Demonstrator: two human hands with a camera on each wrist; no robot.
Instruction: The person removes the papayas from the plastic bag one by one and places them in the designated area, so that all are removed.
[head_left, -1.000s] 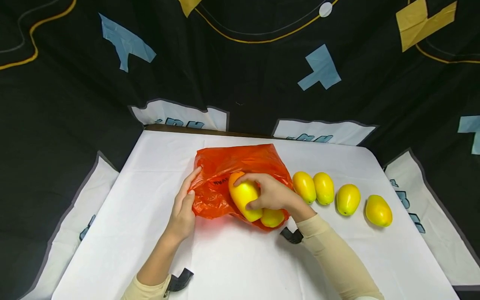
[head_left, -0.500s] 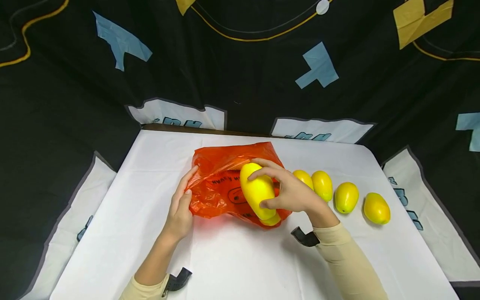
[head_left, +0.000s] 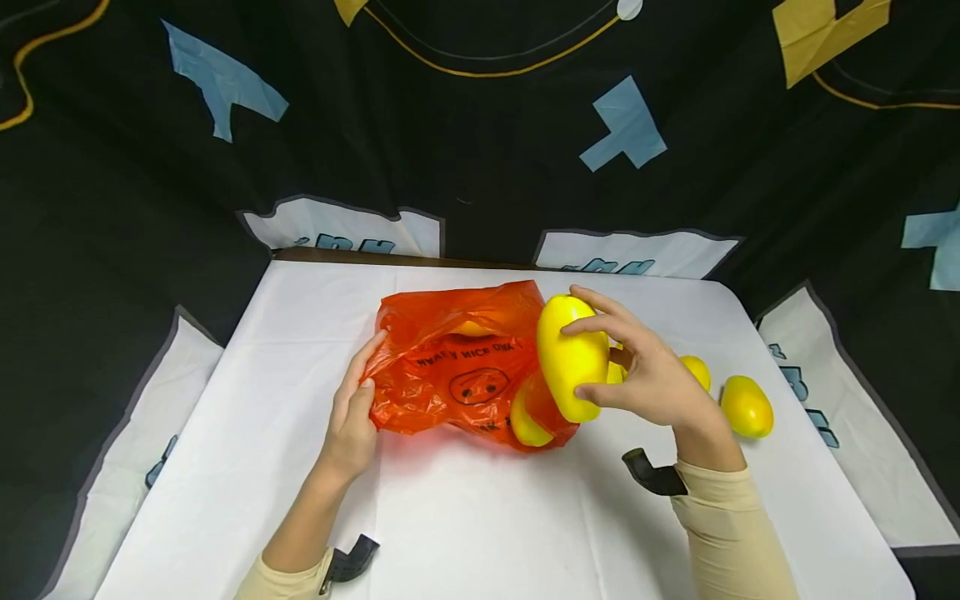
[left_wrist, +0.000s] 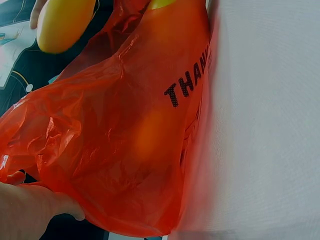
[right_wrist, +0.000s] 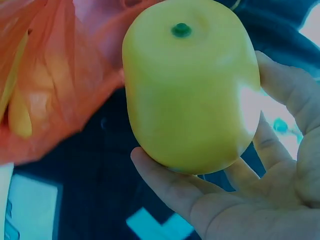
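My right hand (head_left: 660, 379) holds a yellow mango (head_left: 573, 354) with fingers and thumb around it, raised at the right side of a red plastic bag (head_left: 427, 404). In the right wrist view the mango (right_wrist: 190, 100) shows a small green stem nub. My left hand (head_left: 351, 429) grips the left edge of the bag, its thumb (left_wrist: 70, 206) at the plastic in the left wrist view. A second mango (head_left: 527, 423) shows at the bag's right end, partly covered by plastic. An orange shape shows through the upper part of the bag.
Further mangoes lie on the white table at the right: one fully visible (head_left: 746, 406), another (head_left: 697, 371) partly behind my right hand. Dark cloth (head_left: 465, 150) with taped patches hangs behind the table.
My right hand has moved right and up with the mango, from over the bag to beside its right end, exposing the bag's printed front. My left hand stays on the bag.
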